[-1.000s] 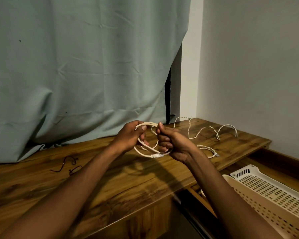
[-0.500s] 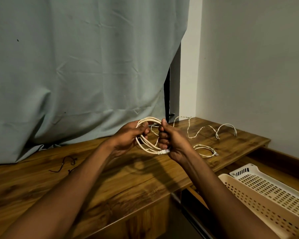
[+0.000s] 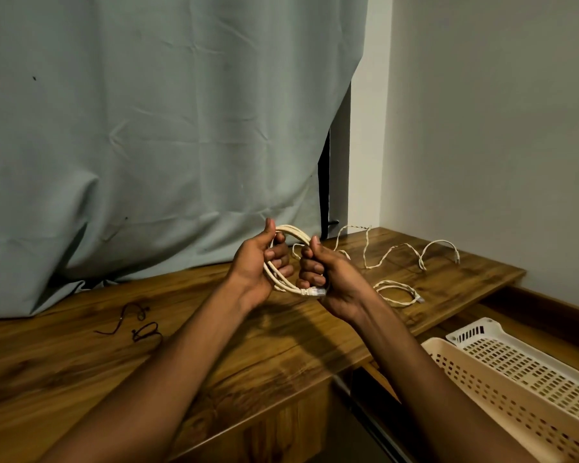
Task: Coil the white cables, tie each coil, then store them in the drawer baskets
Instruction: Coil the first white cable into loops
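Note:
A coiled white cable (image 3: 290, 232) is held upright above the wooden desk (image 3: 281, 345). My left hand (image 3: 258, 262) grips the coil's left side, thumb up. My right hand (image 3: 328, 275) grips its right side, and the cable's clear plug (image 3: 316, 292) sticks out below the fingers. A long loose white cable (image 3: 395, 252) snakes across the desk's far right. A smaller looped white cable (image 3: 398, 290) lies just right of my right hand. Two perforated baskets, cream (image 3: 515, 412) and white (image 3: 522, 355), sit in the open drawer at lower right.
Dark thin ties (image 3: 137, 324) lie on the desk to the left. A grey-green curtain (image 3: 147, 145) hangs behind the desk, and a pale wall (image 3: 498, 128) stands on the right. The desk's front edge runs diagonally above the drawer.
Both hands have lifted the coil slightly higher and turned it more upright. My left thumb now points up along the coil.

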